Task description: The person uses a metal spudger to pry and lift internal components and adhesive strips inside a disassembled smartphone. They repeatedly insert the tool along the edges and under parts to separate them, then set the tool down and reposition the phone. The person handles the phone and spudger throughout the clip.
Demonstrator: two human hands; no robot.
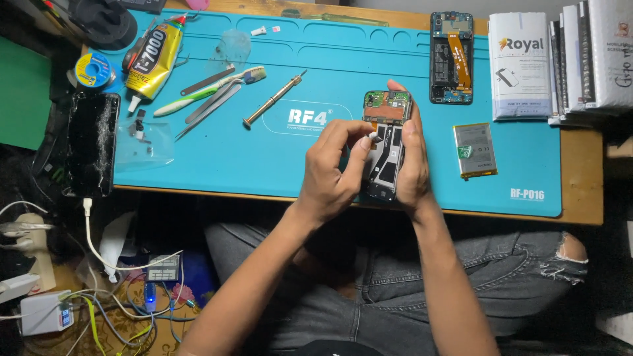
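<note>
Left of the opened phone [388,145], bare blue mat [231,158] lies open up to the screwdriver [273,100]; right, a battery [475,150] sits near.

— What sort of place is this?

— A phone repair bench, a small workshop corner. See the blue silicone work mat [264,158] laid over a wooden table [583,191], with moulded trays along its far edge.

— And the tools?

— A slim screwdriver [273,100], tweezers [210,105], a toothbrush [208,91] for cleaning, a yellow tube of glue [153,60] and a spool of solder wire [94,69].

— Any phones about?

— Plenty. An opened phone [452,58] showing its boards, a loose battery [474,150], a cracked black handset [92,144] on a charging cable [99,244], and boxed spare screens [521,64] stacked to the right.
</note>
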